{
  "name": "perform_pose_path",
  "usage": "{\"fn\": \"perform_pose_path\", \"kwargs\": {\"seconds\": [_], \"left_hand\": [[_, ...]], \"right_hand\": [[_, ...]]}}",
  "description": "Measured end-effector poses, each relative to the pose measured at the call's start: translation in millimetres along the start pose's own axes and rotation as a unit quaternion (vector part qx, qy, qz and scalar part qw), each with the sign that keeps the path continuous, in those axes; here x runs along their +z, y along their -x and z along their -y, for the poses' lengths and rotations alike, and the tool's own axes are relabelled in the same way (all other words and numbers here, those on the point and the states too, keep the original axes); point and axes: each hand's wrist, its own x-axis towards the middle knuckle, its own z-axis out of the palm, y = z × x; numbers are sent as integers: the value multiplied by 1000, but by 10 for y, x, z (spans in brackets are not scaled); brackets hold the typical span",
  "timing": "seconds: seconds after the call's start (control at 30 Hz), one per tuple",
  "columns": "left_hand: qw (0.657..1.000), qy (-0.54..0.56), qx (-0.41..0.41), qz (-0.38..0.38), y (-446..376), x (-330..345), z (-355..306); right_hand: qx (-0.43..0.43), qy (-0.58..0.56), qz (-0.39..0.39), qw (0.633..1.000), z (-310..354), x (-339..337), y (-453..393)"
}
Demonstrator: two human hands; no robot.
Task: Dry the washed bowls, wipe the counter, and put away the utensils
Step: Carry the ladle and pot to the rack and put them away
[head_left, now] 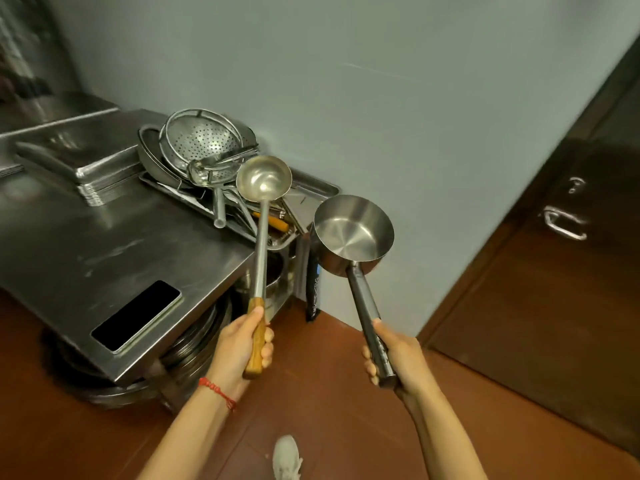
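At the far left, a stack of flat steel trays (93, 168) lies on the steel counter (114, 244), and nearer the viewer a dark phone (135, 315) rests face up close to the counter's near edge. Stacked round pans (194, 344) sit under the counter. To the right of the trays, at the counter's far end by the wall, a perforated colander (204, 140) leans on a heap of pans and utensils in a shallow tray (311, 187).

The left hand (242, 344), a red string at its wrist, has its fingers wrapped round the wooden handle of a ladle (263, 178), whose steel bowl is raised in front of the utensil heap. Just right of it, the right hand (394, 355) grips the dark handle of a small steel saucepan (353, 233), held in the air beyond the counter's end, its open mouth tilted toward the viewer. The two utensils are near each other but apart.

A white shoe (286, 457) shows on the red-brown floor (329, 393) below. At the far right stands a brown door (554, 271) with a metal handle (564, 223).
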Motion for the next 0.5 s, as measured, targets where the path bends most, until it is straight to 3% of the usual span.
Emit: {"fn": "perform_pose_path", "kwargs": {"seconds": [0.5], "left_hand": [[995,45,44,-71,-2079,594,-908]], "right_hand": [[7,41,70,997,1114,304,-2296]]}}
